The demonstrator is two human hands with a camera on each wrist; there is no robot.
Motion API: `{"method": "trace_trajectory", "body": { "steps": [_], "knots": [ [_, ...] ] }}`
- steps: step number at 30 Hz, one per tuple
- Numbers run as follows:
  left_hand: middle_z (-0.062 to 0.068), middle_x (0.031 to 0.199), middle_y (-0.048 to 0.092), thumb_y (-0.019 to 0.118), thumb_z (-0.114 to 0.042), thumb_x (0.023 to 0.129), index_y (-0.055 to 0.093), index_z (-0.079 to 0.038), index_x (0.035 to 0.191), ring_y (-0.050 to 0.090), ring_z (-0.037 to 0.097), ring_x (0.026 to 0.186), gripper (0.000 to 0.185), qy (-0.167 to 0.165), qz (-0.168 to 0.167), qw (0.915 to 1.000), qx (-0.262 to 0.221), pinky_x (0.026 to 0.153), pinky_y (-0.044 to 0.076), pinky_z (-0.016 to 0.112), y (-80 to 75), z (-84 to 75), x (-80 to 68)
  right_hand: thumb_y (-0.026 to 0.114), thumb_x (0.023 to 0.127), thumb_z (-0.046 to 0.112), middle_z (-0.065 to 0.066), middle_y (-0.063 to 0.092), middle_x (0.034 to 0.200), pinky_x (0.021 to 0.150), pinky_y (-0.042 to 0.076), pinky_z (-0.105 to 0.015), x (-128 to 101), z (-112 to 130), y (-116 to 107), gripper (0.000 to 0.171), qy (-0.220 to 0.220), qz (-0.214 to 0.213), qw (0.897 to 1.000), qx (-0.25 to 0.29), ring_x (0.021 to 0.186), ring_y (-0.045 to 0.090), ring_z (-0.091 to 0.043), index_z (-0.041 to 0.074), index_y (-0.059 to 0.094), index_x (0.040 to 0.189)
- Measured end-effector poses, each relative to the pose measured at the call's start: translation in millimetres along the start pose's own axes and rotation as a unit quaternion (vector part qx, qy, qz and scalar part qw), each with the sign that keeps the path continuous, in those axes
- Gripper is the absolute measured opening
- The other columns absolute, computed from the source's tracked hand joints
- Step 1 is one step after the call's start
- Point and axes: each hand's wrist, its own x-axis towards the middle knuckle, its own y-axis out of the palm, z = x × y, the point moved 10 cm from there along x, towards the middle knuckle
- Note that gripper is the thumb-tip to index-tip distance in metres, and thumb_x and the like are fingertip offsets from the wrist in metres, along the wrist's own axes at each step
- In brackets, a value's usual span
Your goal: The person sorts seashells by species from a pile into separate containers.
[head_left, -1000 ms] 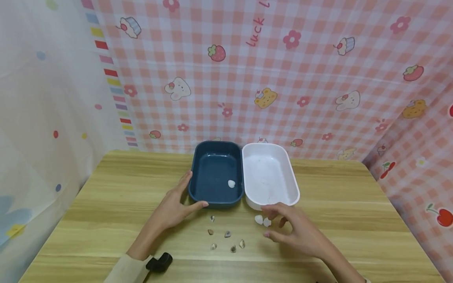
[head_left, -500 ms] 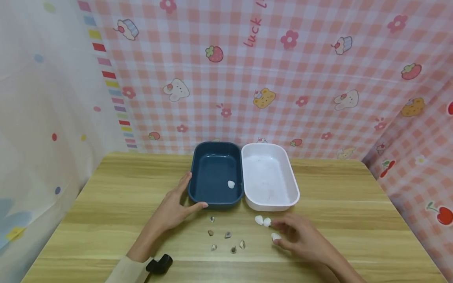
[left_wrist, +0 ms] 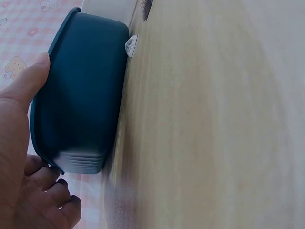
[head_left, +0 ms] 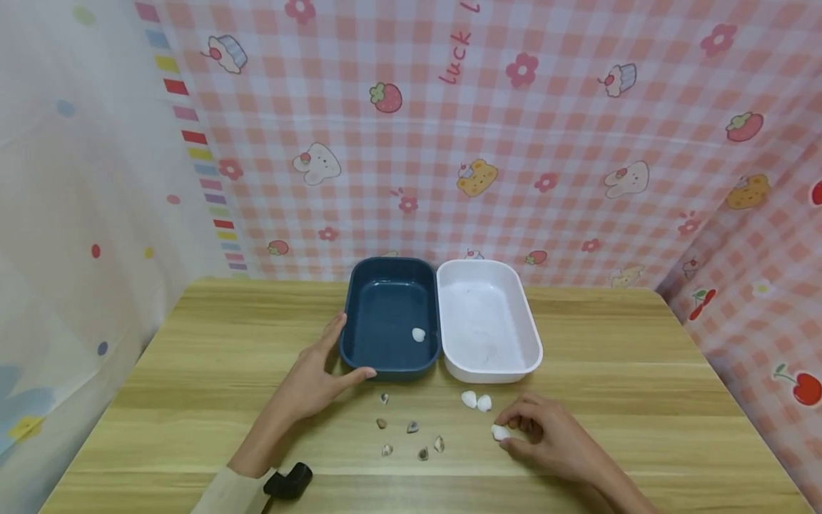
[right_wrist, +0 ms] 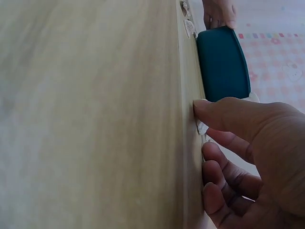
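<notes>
My left hand (head_left: 311,378) holds the near left corner of a dark blue tray (head_left: 392,368), with the thumb (left_wrist: 35,76) at the front rim and the fingers along the left side. One white seashell (head_left: 419,335) lies inside that tray. My right hand (head_left: 546,435) pinches another white seashell (head_left: 499,432) between thumb and index finger, low over the wooden table; in the right wrist view the thumb partly covers this shell (right_wrist: 202,128). Two more white seashells, a left one (head_left: 469,400) and a right one (head_left: 484,403), lie side by side just beyond the fingertips.
A white tray (head_left: 491,375) stands against the blue tray's right side. Several small brownish and grey shells (head_left: 413,427) are scattered on the table (head_left: 642,400) before the blue tray. A black strap piece (head_left: 289,482) sits by the left sleeve. A checked cloth (head_left: 398,157) hangs behind.
My right hand has come down and back from the white tray's front edge, and its thumb and index finger have closed on a white seashell. The left hand stays at the blue tray.
</notes>
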Motion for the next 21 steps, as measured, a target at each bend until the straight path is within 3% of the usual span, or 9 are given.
{"method": "trace_trajectory", "body": {
  "steps": [9, 21],
  "knots": [
    [0.004, 0.174, 0.01, 0.072, -0.075, 0.079, 0.009, -0.025, 0.167, 0.016, 0.036, 0.159, 0.119, 0.0, 0.001, 1.0, -0.005, 0.123, 0.027, 0.065, -0.8, -0.9, -0.6, 0.085, 0.084, 0.019, 0.015, 0.063, 0.09, 0.065, 0.048, -0.019, 0.1, 4.1, -0.9, 0.022, -0.01, -0.005, 1.0, 0.01, 0.077, 0.055, -0.003, 0.029, 0.07, 0.097],
    [0.008, 0.174, 0.012, 0.077, -0.066, 0.082, 0.011, -0.022, 0.167, 0.018, 0.038, 0.159, 0.116, -0.001, 0.0, 1.0, -0.007, 0.122, 0.028, 0.067, -1.0, -1.3, -1.0, 0.084, 0.085, 0.019, 0.016, 0.067, 0.086, 0.067, 0.054, -0.022, 6.5, 13.3, 2.6, 0.02, 0.011, 0.013, 0.998, 0.056, 0.076, 0.063, -0.007, 0.028, 0.071, 0.097]
  ]
}}
